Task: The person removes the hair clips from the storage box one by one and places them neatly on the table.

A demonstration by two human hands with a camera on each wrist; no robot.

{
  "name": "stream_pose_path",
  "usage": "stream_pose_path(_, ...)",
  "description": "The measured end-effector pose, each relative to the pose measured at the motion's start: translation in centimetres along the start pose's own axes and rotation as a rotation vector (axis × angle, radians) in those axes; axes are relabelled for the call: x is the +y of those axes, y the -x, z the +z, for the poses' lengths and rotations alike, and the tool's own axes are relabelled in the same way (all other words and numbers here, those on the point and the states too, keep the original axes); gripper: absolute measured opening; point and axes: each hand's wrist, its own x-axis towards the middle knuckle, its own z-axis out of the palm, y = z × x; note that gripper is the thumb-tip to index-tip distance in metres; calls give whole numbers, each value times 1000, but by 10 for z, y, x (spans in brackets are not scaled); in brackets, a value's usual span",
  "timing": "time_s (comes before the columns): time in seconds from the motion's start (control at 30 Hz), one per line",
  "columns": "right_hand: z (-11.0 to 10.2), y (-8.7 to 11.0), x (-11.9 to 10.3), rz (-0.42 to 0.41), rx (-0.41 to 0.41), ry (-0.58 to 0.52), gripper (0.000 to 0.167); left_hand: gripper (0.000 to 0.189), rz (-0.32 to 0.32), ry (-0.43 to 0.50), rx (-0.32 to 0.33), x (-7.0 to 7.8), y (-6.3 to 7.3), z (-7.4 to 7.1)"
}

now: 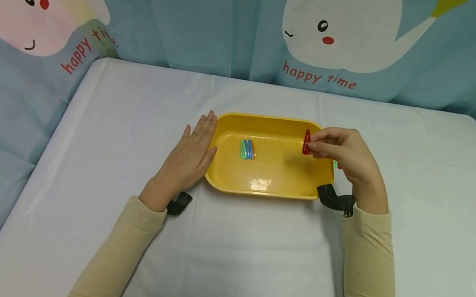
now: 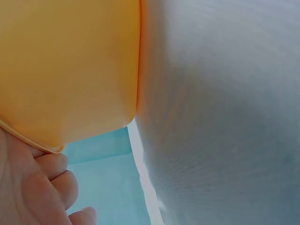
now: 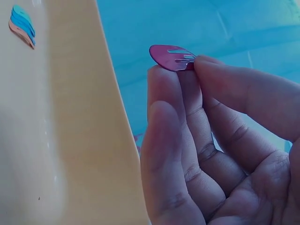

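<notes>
Between thumb and fingertips, my right hand (image 1: 350,154) pinches a red snap hair clip (image 1: 307,142) above the right part of a yellow tray (image 1: 259,192). The right wrist view shows the clip's (image 3: 164,56) teardrop shape and slots. My left hand (image 1: 189,156), its fingers extended, rests against the tray's left end. In the left wrist view, the fingers (image 2: 65,185) are beside the tray's rim and outer wall (image 2: 75,70). Inside the tray, left of its middle, several green, blue and orange hair clips (image 1: 248,149) lie side by side.
Small green and red pieces (image 1: 335,164) show by the tray's right rim, mostly hidden behind my right hand. A white cloth (image 1: 237,264) covers the table. Behind it hangs a blue curtain (image 1: 194,15) with whale prints. Black wrist mounts (image 1: 334,199) sit near both wrists.
</notes>
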Motion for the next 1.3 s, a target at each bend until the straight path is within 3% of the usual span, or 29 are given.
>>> stream_pose_path(0.37,-9,6,-1,-50,-8,-92,8,60,2,-2,6,0,-1,-3)
stream_pose_path(0.73,-21,13,1,-66,43,-71,5,59,3,4,12,0,-1,0)
stream_pose_path(1.3,-36,18,3,-36,93,-116,7,60,2,11,20,-1,-1,2)
